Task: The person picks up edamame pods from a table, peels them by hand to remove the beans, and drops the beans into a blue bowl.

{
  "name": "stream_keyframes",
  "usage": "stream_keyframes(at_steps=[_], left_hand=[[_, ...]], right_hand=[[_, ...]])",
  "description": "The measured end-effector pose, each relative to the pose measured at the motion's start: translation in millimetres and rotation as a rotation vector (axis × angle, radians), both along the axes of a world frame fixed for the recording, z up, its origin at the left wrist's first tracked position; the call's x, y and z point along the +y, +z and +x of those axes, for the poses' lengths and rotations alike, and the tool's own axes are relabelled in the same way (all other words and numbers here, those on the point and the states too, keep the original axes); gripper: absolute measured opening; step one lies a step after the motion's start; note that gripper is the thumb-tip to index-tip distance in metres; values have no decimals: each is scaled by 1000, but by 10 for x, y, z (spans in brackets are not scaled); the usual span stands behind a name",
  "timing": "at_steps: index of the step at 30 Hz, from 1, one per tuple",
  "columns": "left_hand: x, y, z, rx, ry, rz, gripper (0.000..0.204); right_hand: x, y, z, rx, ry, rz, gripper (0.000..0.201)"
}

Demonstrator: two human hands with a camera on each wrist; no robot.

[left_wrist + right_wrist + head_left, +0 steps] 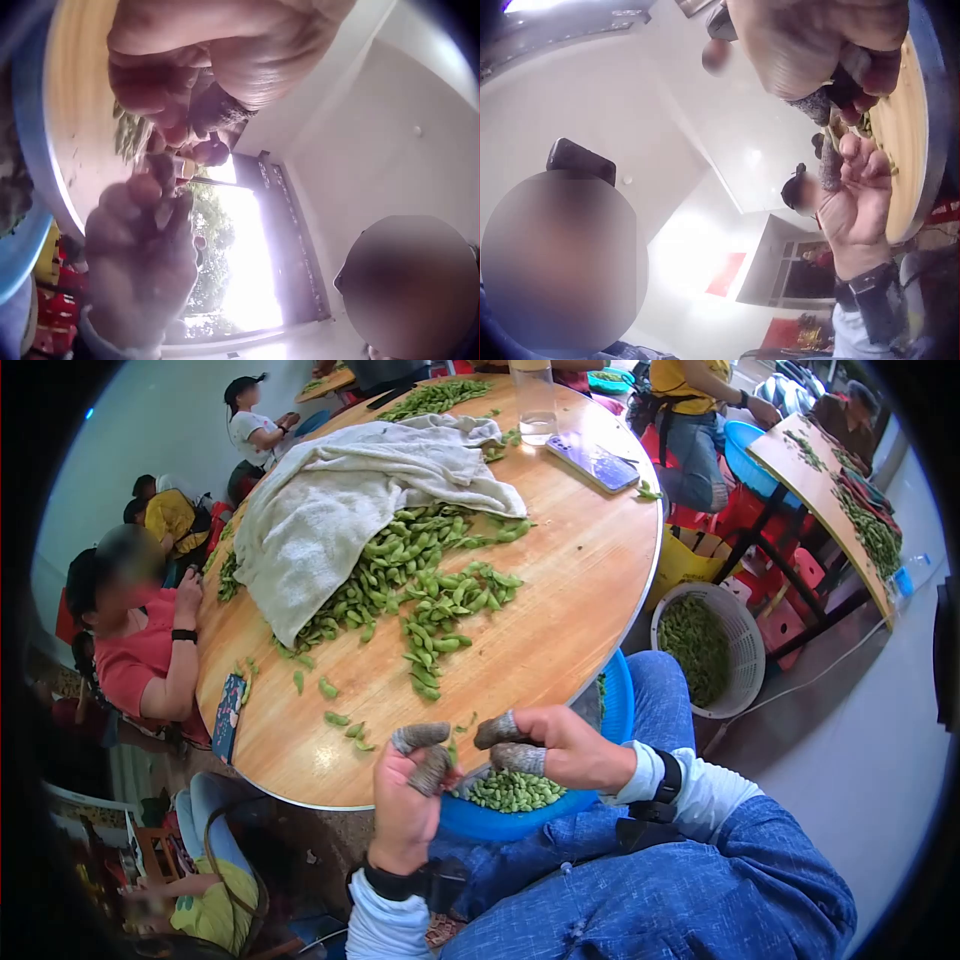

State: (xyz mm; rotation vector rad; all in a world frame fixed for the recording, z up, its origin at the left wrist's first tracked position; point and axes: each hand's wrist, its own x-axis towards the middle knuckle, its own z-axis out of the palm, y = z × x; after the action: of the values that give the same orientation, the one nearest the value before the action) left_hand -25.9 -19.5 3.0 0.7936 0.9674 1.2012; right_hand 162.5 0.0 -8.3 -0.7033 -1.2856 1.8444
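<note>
Both hands are close together over the near edge of the round table, with grey wrappings on their thumbs and index fingers. My left hand (pixel 405 800) pinches a small green soybean pod (pixel 836 130), mostly hidden by the fingers. Facing it from the right is my right hand (pixel 575 748), its thumb and index finger close to the pod; I cannot tell whether they grip anything. Below the hands, a blue basin (pixel 470 824) holds shelled green beans (pixel 515 791). A large heap of pods (pixel 400 555) lies on the table, with a smaller pile (pixel 440 615) nearer me.
A grey cloth (pixel 330 500) partly covers the heap on the wooden table (pixel 570 580). A phone (pixel 592 463) and a clear bottle (pixel 535 410) are at the far side; a patterned dark case (pixel 229 715) lies at the left edge. A white basket (pixel 740 650) stands on the right. Other people sit around.
</note>
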Motion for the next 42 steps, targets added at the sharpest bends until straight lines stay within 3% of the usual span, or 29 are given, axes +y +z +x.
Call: stream_keyframes(at_steps=[5, 11, 14, 20, 32, 35, 38, 41, 42], left_hand=[[-175, -31, 262, 17, 81, -39, 34], [-197, -63, 278, 63, 5, 24, 38], [-208, -64, 258, 31, -25, 60, 29], [-222, -43, 286, 169, -1, 63, 32], [-230, -43, 343, 197, 8, 83, 27], [-231, 6, 336, 351, -37, 107, 26], [-282, 27, 267, 1024, -95, 465, 22], [-247, -41, 255, 1308, -57, 774, 18], [-234, -38, 261, 1288, -34, 813, 19]], right_hand=[[-61, -28, 4, 92, 110, -143, 17], [-84, -20, 44, 127, 111, -173, 14], [-85, -10, 40, 118, 115, -173, 14], [-87, 3, 34, 133, 121, -229, 13], [-103, -72, -32, 100, 32, -148, 12], [-89, -136, 6, 94, 64, -184, 12], [-54, -77, 86, -10, 70, -213, 13], [-74, -52, 52, 59, 35, -189, 13], [-74, -51, 50, 86, 31, -170, 13]])
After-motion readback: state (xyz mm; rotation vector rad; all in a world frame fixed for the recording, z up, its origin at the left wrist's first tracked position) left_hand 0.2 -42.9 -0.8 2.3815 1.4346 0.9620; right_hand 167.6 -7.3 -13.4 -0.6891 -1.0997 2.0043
